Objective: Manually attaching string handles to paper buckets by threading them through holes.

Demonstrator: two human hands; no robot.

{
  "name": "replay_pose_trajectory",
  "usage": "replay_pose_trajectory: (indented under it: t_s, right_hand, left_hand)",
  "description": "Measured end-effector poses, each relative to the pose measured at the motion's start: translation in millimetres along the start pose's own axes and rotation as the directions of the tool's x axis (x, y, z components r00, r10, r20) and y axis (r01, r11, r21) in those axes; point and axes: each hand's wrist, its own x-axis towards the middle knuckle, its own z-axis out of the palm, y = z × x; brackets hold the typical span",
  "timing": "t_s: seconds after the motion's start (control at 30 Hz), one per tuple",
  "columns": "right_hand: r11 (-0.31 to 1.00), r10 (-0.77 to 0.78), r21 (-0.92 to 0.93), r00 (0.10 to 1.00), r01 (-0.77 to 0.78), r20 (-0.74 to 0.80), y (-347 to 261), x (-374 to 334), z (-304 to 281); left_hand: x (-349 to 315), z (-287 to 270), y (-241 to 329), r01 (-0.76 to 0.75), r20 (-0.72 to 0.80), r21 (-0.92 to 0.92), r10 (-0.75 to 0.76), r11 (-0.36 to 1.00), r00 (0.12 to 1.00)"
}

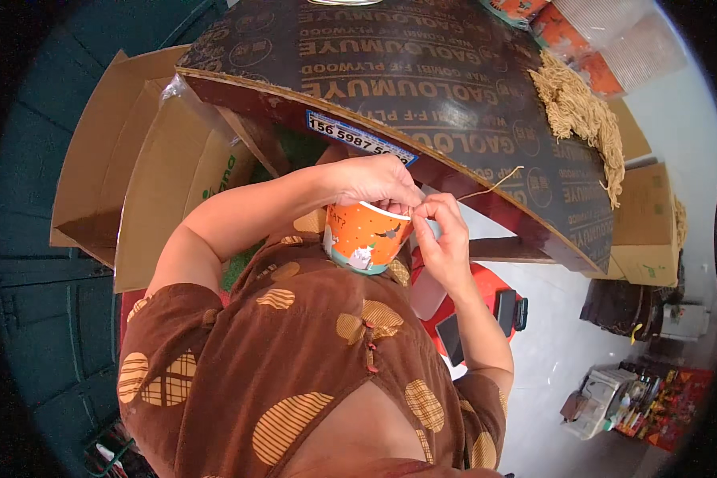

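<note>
An orange paper bucket with a white rim and printed figures rests upright against my lap, just below the table edge. My left hand reaches over its rim, with bent fingers partly inside the opening and the fingertips gripping near the right side. At that same side my right hand is closed, thumb and forefinger pinched on a thin tan cord. The cord's loose end sticks out to the right, over the table edge. Its other end is hidden among my fingers at the rim.
The dark printed plywood table spans the front. A heap of tan cords hangs over its right side, near wrapped stacks of orange buckets. Cardboard boxes stand at left, another box at right. A red object sits below my right forearm.
</note>
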Motion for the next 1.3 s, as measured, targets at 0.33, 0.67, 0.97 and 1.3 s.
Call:
replay_pose_trajectory:
  t_s: [0.33, 0.67, 0.97, 1.3]
  right_hand:
    - [0.996, 0.072, 0.051, 0.997, -0.072, 0.0, -3.2, 4.3, -4.1]
    - [0.998, 0.048, -0.029, 0.998, -0.049, -0.042, -2.2, 7.2, -0.2]
    - [0.999, 0.044, -0.007, 0.998, -0.045, -0.043, -9.0, 1.4, -1.8]
    - [0.986, -0.032, -0.164, 0.997, 0.02, -0.073, -11.5, 4.9, 0.4]
  left_hand:
    - [2.1, 1.6, -0.5, -0.042, -0.063, -0.021, 0.041, 0.999, 0.997]
    - [0.1, 2.2, 0.3, -0.043, -0.021, -0.003, 0.043, 0.999, 0.999]
    - [-1.6, 4.7, 4.8, -0.025, -0.025, 0.046, 0.026, 0.999, 0.999]
    - [-1.7, 5.7, 4.9, -0.031, -0.046, 0.011, 0.031, 0.999, 0.998]
